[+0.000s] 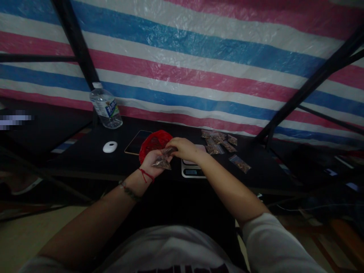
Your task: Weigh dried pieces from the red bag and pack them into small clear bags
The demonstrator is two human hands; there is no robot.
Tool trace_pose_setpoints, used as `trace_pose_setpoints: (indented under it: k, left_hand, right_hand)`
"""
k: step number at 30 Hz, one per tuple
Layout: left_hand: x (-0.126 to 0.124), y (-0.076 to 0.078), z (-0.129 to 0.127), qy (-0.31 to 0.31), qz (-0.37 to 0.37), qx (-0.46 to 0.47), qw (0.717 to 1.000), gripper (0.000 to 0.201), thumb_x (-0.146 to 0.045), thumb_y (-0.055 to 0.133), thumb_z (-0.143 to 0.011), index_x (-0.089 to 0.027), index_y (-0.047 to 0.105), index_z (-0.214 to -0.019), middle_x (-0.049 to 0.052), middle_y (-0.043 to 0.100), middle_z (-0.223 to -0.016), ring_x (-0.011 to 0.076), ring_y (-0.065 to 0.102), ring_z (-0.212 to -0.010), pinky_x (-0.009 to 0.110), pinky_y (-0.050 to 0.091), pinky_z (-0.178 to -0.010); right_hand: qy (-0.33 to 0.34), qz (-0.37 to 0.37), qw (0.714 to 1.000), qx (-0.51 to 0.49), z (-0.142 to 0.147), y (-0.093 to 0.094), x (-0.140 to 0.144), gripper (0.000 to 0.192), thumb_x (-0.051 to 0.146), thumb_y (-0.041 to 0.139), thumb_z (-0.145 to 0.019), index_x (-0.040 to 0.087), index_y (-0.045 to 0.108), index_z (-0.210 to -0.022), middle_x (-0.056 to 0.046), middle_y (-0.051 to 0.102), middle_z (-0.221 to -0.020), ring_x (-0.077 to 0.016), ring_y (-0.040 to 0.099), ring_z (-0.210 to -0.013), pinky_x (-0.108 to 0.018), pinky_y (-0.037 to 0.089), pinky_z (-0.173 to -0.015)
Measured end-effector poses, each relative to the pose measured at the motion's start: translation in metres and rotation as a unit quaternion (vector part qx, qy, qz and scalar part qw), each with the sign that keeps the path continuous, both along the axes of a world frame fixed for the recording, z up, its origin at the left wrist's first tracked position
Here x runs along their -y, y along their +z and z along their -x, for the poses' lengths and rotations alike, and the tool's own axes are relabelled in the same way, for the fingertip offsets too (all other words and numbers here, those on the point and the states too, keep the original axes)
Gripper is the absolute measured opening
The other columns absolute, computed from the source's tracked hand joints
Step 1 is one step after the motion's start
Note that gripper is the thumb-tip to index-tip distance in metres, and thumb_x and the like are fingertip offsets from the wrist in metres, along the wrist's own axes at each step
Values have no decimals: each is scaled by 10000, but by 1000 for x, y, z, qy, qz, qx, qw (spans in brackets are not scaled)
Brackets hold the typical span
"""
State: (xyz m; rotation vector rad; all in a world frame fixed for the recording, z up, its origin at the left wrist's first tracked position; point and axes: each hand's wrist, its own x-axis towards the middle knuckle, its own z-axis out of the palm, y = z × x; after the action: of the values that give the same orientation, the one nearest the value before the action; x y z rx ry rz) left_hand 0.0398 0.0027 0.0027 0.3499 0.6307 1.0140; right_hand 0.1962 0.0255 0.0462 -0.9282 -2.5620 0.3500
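My left hand (153, 161) holds a small clear plastic bag (162, 162) with brownish bits in it, just above the near edge of a dark table (85, 155). My right hand (183, 148) pinches the top of that same bag from the right. Behind the hands lies a red plastic bag (152, 144) with dark contents. A small digital scale (192, 170) sits under my right wrist. Several filled small bags (218, 142) lie to the right, with one apart (240, 163) nearer the edge.
A clear water bottle (105, 106) stands at the back left. A white oval object (110, 146) and a flat phone or tablet (136, 142) lie left of the red bag. A striped tarp (199, 57) hangs behind, crossed by black poles (307, 87).
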Motion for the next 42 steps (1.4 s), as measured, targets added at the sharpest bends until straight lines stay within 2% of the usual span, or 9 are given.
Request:
trace_pose_setpoints:
  k: [7,13,17,22,25,28,32,37,42]
  left_hand:
    - [7,7,-1,37,37,93,994,462,53,374,-627,-36,612,-1013,155,696,-924,226,691,-884,316,590,-779]
    - [9,7,-1,42,65,138,987,547,55,366,-653,-59,576,-1145,150,694,-982,230,686,-930,333,591,-818]
    - [11,7,3,27,54,144,988,575,65,345,-646,-72,568,-1158,165,673,-1055,240,658,-1026,336,591,-826]
    - [10,4,12,59,47,119,990,568,82,343,-628,-85,590,-1111,154,684,-994,246,647,-1054,344,596,-822]
    - [7,1,18,62,52,108,991,575,82,352,-620,-83,589,-1116,153,683,-986,249,644,-1060,347,597,-822]
    - [4,-2,22,71,58,100,991,570,83,355,-624,-72,586,-1122,163,681,-989,252,649,-1050,340,603,-805]
    - [1,-4,26,81,58,102,990,563,82,354,-622,-55,586,-1117,167,683,-947,258,661,-1018,334,610,-783]
    - [-1,-6,29,77,47,84,992,581,87,351,-608,-62,585,-1119,151,686,-924,254,676,-980,329,616,-776]
    - [-2,-7,32,84,51,80,992,606,98,345,-598,-66,580,-1131,150,685,-941,240,676,-983,319,618,-777]
  right_hand:
    - [-13,11,1000,-9,-5,19,1,336,36,679,-707,143,684,-1026,-77,679,-1060,-181,607,-983,-305,435,-883]
    - [-43,44,993,-103,-14,16,-1,337,108,689,-722,176,685,-1052,-53,688,-1049,-171,627,-943,-299,459,-854]
    - [-80,87,970,-210,-23,6,-6,340,169,684,-727,186,663,-1066,-44,678,-1041,-171,629,-918,-327,476,-853]
    - [-139,110,937,-302,-45,-12,-2,460,194,648,-715,185,576,-1169,-60,628,-1119,-166,622,-922,-322,496,-827]
    - [-220,67,929,-289,-67,-28,5,508,156,603,-689,201,570,-1194,-69,598,-1158,-176,600,-975,-334,481,-866]
    - [-319,23,913,-253,-88,-48,11,444,183,627,-668,187,607,-1111,-60,640,-1042,-194,602,-947,-365,463,-895]
    - [-396,26,891,-222,-103,-70,13,418,247,672,-672,174,593,-1076,-56,675,-976,-203,621,-895,-398,460,-893]
    - [-389,34,904,-172,-105,-82,9,442,241,698,-646,199,614,-1078,-66,660,-1088,-224,594,-1051,-412,416,-984]
    - [-376,4,897,-233,-121,-80,16,545,333,670,-698,178,575,-1212,-115,590,-1251,-236,543,-1158,-398,393,-1020]
